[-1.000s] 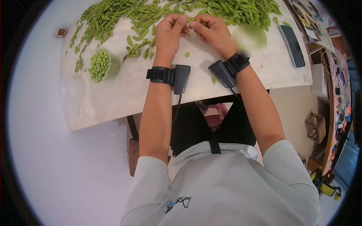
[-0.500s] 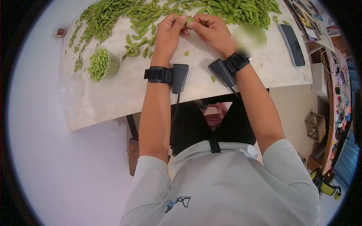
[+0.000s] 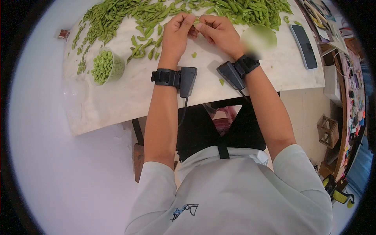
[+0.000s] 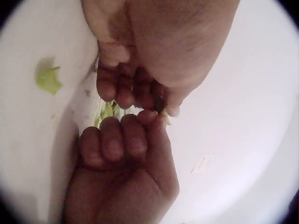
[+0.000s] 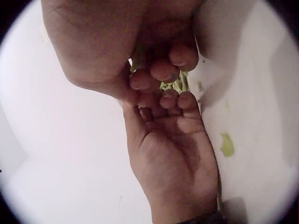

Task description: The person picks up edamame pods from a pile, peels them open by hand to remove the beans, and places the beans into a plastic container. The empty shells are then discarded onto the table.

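Observation:
In the head view, both hands meet at the far middle of the table. The left hand (image 3: 175,38) and right hand (image 3: 222,36) pinch a green edamame pod (image 3: 196,22) between thumbs and index fingers. Fingers cover most of the pod; only a sliver of green shows at the fingertips. From the left wrist view, the two thumb tips nearly meet at the pod, other fingers curled in. Left of the hands stands a clear plastic cup (image 3: 118,67) filled with shelled green beans (image 3: 102,66).
Heaps of edamame pods (image 3: 105,21) spread along the table's far side, with a second heap (image 3: 250,11) beyond the right hand. A phone (image 3: 303,47) lies at right. Small green shell pieces (image 3: 194,55) dot the white tabletop (image 3: 137,96). A blurred round patch (image 3: 259,40) sits beside the right wrist.
Both hands stay almost in place, pinching the pod, while their fingers shift slightly. Less green shows between the fingertips than half a second ago.

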{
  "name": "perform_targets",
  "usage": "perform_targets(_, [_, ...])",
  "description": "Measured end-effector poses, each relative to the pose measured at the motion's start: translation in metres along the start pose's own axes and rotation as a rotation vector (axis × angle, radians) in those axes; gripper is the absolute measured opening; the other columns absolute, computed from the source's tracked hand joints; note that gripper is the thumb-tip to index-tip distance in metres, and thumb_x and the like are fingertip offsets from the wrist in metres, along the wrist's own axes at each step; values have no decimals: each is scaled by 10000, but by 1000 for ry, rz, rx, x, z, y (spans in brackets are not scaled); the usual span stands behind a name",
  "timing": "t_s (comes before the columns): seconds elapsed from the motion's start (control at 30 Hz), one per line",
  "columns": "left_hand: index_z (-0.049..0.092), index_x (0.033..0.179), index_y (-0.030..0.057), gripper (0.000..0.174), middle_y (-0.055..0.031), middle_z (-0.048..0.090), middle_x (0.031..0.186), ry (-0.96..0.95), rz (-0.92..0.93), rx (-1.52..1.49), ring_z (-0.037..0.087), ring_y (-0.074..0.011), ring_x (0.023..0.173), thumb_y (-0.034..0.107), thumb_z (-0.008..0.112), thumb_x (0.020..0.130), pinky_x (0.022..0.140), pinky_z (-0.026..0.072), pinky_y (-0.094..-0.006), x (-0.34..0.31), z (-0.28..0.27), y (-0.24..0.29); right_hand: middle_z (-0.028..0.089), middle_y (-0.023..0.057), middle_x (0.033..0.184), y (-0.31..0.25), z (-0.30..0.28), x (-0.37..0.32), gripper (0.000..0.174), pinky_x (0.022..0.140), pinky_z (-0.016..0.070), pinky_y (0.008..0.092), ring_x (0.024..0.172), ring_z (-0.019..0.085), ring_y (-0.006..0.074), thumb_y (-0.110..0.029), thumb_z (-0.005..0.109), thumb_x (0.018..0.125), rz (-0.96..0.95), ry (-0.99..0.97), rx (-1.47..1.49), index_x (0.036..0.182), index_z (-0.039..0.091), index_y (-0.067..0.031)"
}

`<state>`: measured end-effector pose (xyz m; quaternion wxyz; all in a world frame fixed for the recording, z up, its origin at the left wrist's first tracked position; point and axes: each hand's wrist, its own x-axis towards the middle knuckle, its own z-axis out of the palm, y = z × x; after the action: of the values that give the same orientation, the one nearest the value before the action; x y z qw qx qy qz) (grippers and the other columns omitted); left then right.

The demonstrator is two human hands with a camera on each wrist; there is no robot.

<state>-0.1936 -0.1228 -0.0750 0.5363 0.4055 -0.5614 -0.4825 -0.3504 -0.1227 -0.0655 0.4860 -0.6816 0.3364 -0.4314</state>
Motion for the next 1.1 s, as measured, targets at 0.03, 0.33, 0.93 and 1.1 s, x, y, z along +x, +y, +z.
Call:
perform_targets(0.03, [576,857,42,236,-8,576,710,6,-9,-6,542,-92,633,254,521,946,604,442,-235,0,0,-1,488,-21,595,-1,0,0,236,513,338,239,548,404,60,-224,564,891,7,-14,-17,757,605,-35])
perform_targets(0.33, [592,859,45,289,5,559,685,-55,-4,51,514,-79,607,313,522,941,583,429,-222,0,-5,4,584,40,702,2,0,0,191,658,414,254,676,496,98,-196,562,889,-9,-82,-17,850,621,-19])
perform_targets(0.93, [547,906,29,188,-11,538,698,179,31,-122,474,-99,580,215,546,931,555,423,-237,-1,3,11,513,17,609,7,-1,3,231,536,384,258,567,449,87,-217,550,887,28,17,6,808,601,-6])
perform_targets(1.1, [621,919,11,125,-25,596,809,160,213,85,517,-85,664,119,641,860,593,432,-219,-5,-1,13,469,-2,531,5,1,3,269,467,353,254,481,438,74,-240,547,890,95,119,64,757,590,-11])
